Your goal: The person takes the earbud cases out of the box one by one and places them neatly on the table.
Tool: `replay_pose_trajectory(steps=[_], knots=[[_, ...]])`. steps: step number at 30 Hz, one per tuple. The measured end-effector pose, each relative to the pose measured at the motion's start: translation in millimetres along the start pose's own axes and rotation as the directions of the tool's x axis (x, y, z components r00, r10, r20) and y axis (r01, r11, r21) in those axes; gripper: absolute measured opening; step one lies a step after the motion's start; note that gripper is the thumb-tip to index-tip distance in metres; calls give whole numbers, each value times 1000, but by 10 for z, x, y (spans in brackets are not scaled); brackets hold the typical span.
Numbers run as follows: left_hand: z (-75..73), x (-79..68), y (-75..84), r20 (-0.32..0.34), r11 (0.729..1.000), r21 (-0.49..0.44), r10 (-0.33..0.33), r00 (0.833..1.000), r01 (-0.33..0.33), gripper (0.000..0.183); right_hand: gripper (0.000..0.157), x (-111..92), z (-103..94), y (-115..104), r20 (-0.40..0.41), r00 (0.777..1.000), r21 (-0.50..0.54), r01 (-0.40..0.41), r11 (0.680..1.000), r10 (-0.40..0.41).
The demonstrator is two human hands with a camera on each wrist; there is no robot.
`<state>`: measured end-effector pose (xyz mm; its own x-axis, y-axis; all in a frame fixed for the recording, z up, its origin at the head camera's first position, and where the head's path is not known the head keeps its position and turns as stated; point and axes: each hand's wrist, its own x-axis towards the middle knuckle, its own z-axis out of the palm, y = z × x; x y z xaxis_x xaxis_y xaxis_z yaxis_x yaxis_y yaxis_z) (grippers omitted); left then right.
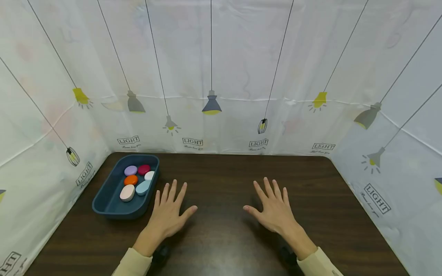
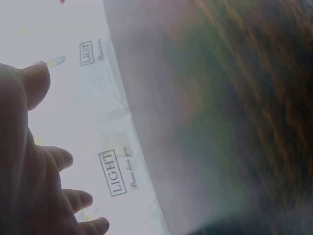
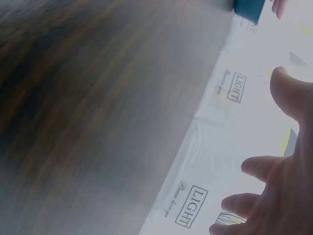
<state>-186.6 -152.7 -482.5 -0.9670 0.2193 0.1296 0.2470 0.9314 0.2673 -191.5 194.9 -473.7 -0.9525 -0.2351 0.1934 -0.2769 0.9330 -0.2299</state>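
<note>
My left hand (image 1: 168,214) is over the table with fingers spread and straight, just right of a dark blue tray (image 1: 103,209). Nothing is in its grasp. The right hand (image 1: 276,212) mirrors it farther right, palm down, fingers fanned out and holding nothing. Inside the tray lie several rounded pieces: a lilac one (image 1: 131,171), a crimson one (image 1: 144,170), an orange one (image 1: 131,180), a white one (image 1: 149,175), a light blue drop-shaped one (image 1: 143,188) and a cream one (image 1: 127,193). In the wrist views, the left fingers (image 2: 61,157) and right fingers (image 3: 261,168) appear extended.
A dark brown wood-grain table (image 1: 221,184) spreads beneath both hands. White curtains (image 1: 235,57) printed with hanging lamps enclose its back and both sides. The tray stands near the table's left edge, and its corner (image 3: 248,11) shows in the right wrist view.
</note>
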Motion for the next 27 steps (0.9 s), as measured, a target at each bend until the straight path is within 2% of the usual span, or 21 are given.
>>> replay_pose_trajectory(steps=[6,15,22,27], knots=[[-69,-32,-41,-20,1000,-5,6,1000,-6,83,87,34,-2,-60,9,1000,18,10,1000,-10],[-154,-70,-94,-7,999,-41,24,1000,-25,79,87,51,51,-137,22,1000,66,16,998,-17],[-209,-107,-171,-40,995,-83,45,998,-49,73,85,50,81,-221,19,1000,113,18,993,-20],[-227,-132,-214,-87,990,-122,55,995,-65,68,84,49,84,-309,36,999,143,21,989,-27]])
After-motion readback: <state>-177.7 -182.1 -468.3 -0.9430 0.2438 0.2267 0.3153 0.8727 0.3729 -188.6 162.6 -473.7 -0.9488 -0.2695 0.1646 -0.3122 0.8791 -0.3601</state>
